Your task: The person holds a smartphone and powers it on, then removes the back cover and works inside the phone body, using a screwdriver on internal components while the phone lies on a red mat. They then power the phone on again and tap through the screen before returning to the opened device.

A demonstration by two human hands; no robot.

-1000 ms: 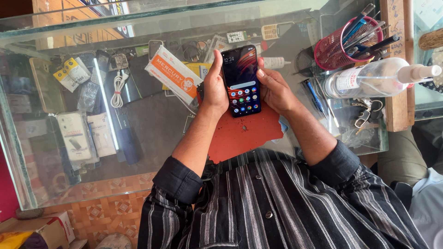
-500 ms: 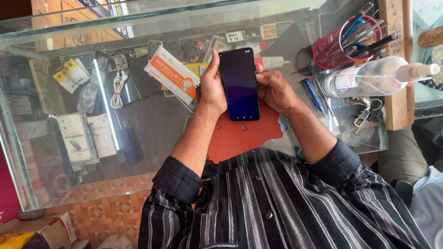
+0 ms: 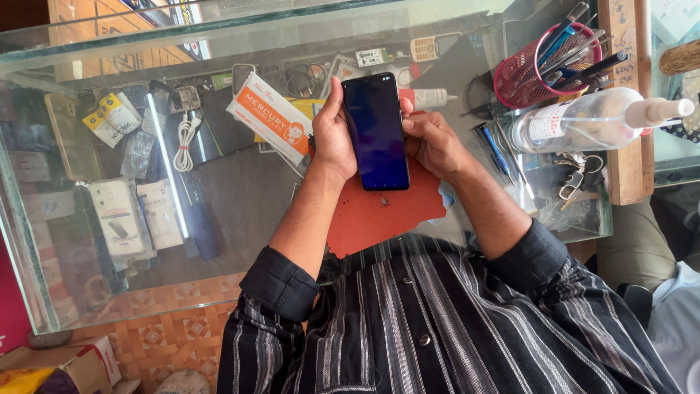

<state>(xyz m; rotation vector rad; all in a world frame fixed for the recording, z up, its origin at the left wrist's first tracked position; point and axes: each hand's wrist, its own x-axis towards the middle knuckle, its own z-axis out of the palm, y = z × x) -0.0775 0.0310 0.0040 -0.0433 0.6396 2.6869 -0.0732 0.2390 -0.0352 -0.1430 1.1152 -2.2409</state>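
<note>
The person's left hand (image 3: pixel 334 138) has its grip closed on a dark smartphone (image 3: pixel 376 131), thumb along the left edge and the palm cupped behind it. The right hand (image 3: pixel 436 142) is closed on the phone's right edge, the thumb pressed about where the side buttons would sit. The phone is held face up, just above a red work mat (image 3: pixel 383 215), and its screen is dark with a faint blue sheen.

Judged from this hold, the step is a press on the side of the phone. To do it well, the left hand should brace the opposite edge so the phone does not twist. The thumb should push squarely and briefly, and the phone should stay low over the mat in case it slips.

The mat lies on a glass desk (image 3: pixel 292 44), whose top doubles as a display case. Under the glass lie packaged accessories, a white coiled cable (image 3: pixel 187 136) and an orange and white box (image 3: pixel 271 120). To the right a red mesh pen holder (image 3: pixel 536 69) bristles with pens and tools. A clear plastic spray bottle (image 3: pixel 594 120) lies on its side just beside it, with keys (image 3: pixel 571 182) below. The floor at lower left shows patterned orange tiles (image 3: pixel 157 335). Another person's clothing is visible at the right edge.
</note>
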